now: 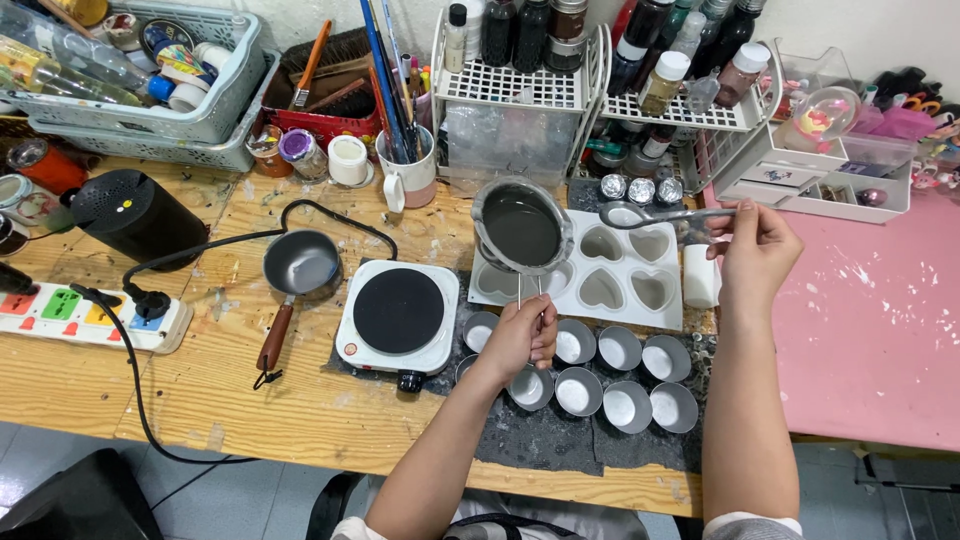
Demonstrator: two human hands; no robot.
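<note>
Holding a small pot (521, 226) by its handle, left hand (520, 338) clenched, frame centre | right hand (752, 250) grasping a spoon (660, 215) | best kept level over the heart mould (620, 270)

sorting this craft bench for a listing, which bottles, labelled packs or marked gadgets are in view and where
Bottles: on the white wire racks at the back, dark or clear, white or black caps.
Lying bottles: grey basket, back left, clear with coloured labels.
Power strip: left edge, white with coloured switches.
Drawer unit: back right, white, small label on its front.
No screens.
</note>
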